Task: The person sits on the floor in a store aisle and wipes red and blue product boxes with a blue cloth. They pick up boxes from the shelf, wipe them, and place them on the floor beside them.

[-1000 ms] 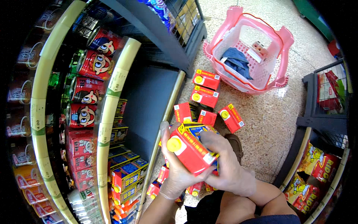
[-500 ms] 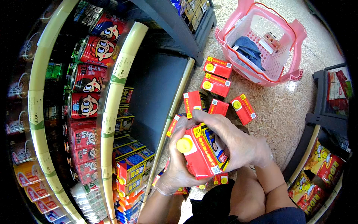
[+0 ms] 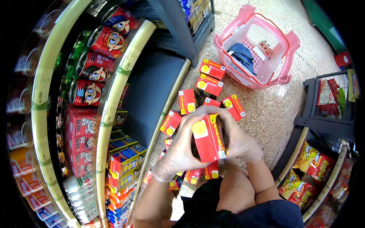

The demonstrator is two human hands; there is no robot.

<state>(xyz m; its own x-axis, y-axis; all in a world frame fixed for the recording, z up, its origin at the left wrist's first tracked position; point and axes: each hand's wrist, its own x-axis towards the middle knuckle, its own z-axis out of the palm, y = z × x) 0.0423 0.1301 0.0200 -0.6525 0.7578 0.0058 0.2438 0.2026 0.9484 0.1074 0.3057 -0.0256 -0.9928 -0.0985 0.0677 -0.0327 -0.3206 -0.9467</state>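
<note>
Between my two hands is a red drink carton [image 3: 208, 142] with a yellow screw cap, its red top turned up towards me. My left hand [image 3: 179, 151], in a clear plastic glove, grips the carton's left side. Gloved likewise, my right hand [image 3: 240, 140] wraps round the right side, hiding most of the dark printed face. Several matching cartons stand on the floor around my hands, among them one beyond the left hand [image 3: 187, 101] and one beyond the right hand [image 3: 234, 107]. More are partly covered by my hands and forearms.
A pink plastic basket [image 3: 283, 78] holding dark blue cloth stands on the speckled floor at the far right. To my left, shelves carry red cans [image 3: 86, 92] and similar cartons [image 3: 123, 165] beside a dark shelf board [image 3: 146, 95]. Snack packets [image 3: 313, 161] fill a low shelf at right.
The held carton has turned in my hands, so its top faces me and less of its dark side shows. The whole view has shifted slightly.
</note>
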